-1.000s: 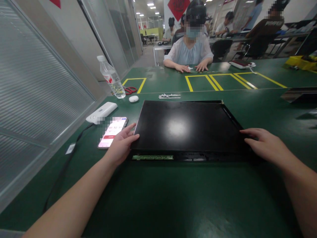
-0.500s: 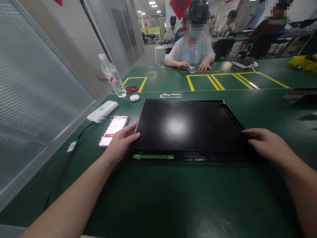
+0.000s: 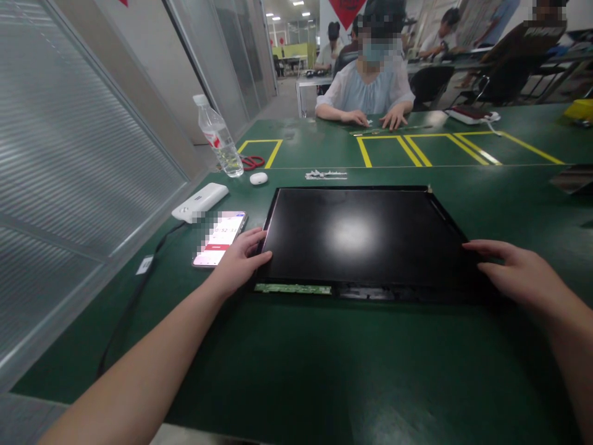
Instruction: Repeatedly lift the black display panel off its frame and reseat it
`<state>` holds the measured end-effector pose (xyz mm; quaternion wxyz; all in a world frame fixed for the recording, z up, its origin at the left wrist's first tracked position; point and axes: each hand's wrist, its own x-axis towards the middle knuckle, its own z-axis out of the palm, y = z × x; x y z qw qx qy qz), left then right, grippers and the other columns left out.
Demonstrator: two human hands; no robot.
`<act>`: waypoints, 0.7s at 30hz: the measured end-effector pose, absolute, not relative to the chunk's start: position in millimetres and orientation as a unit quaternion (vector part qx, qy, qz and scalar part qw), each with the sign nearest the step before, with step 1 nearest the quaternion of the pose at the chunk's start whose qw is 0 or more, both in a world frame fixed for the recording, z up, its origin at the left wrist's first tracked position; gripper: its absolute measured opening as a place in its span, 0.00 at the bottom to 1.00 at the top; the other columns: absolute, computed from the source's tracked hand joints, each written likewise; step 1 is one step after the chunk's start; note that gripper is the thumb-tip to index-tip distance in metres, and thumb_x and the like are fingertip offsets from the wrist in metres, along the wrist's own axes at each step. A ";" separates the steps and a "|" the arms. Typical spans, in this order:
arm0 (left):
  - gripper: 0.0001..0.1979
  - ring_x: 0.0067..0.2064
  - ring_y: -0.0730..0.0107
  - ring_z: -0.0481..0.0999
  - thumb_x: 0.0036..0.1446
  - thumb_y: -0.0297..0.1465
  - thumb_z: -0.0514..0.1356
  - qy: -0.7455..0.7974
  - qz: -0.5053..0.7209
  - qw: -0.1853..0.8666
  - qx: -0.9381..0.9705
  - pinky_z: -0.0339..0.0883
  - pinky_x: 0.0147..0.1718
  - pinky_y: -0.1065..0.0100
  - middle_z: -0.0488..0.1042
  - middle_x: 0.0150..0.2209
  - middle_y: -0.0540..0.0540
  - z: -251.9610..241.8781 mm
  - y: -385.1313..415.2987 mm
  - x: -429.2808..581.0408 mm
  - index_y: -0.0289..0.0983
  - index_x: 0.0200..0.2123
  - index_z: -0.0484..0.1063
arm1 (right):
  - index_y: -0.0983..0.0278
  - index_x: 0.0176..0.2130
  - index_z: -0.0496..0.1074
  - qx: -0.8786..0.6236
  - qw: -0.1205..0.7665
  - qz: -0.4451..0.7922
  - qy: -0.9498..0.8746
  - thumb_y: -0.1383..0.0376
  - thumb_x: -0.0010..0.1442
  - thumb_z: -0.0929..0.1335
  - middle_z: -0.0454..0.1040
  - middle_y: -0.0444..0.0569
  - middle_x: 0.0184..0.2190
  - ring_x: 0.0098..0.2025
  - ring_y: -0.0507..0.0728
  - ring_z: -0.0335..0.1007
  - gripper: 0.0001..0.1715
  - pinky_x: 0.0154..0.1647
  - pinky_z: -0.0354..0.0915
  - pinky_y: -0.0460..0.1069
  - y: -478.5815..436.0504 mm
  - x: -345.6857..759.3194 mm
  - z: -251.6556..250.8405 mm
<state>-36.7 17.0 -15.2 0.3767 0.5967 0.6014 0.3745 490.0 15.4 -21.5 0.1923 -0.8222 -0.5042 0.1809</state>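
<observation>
A black LCD panel (image 3: 352, 238) lies flat in a shallow black frame (image 3: 352, 188) on the green table. Along the near side a green circuit strip (image 3: 293, 288) shows. My left hand (image 3: 243, 256) grips the left edge of the panel and frame, thumb on top and fingers at the side. At the right edge, my right hand (image 3: 512, 266) pinches the border between thumb and fingers; its contact with the panel itself is hard to make out.
Left of the panel are a phone (image 3: 222, 238), a white power bank (image 3: 200, 203), an earbud case (image 3: 258, 178), a water bottle (image 3: 220, 139) and red scissors (image 3: 254, 162). White scraps (image 3: 326, 175) lie beyond the panel. Across the table sits a co-worker (image 3: 368, 93).
The panel, formerly shifted left and overlapping the frame's far and left borders, now sits inside it with those borders showing. Both hands stay at the sides; the view has shifted slightly.
</observation>
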 end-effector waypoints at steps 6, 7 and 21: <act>0.34 0.73 0.41 0.60 0.52 0.43 0.68 0.620 0.314 0.326 0.640 0.53 0.70 0.46 0.61 0.72 0.33 -21.1 20.2 -42.8 0.36 0.61 0.77 | 0.59 0.48 0.82 -0.833 0.185 0.172 -0.492 0.64 0.43 0.67 0.82 0.53 0.45 0.37 0.62 0.77 0.31 0.37 0.72 0.55 15.7 482.4 -19.2; 0.34 0.73 0.41 0.60 0.53 0.43 0.67 0.623 0.305 0.319 0.646 0.52 0.71 0.46 0.61 0.72 0.32 -21.4 20.6 -43.3 0.36 0.61 0.77 | 0.59 0.47 0.82 -0.833 0.187 0.168 -0.493 0.64 0.43 0.67 0.82 0.54 0.45 0.36 0.62 0.77 0.30 0.35 0.72 0.55 15.8 483.7 -20.5; 0.32 0.73 0.44 0.59 0.57 0.43 0.65 0.623 0.274 0.294 0.671 0.52 0.71 0.45 0.61 0.72 0.35 -20.6 19.9 -44.8 0.39 0.63 0.75 | 0.59 0.45 0.82 -0.819 0.232 0.168 -0.498 0.64 0.44 0.67 0.82 0.55 0.50 0.40 0.64 0.78 0.27 0.33 0.71 0.54 12.4 483.6 -24.1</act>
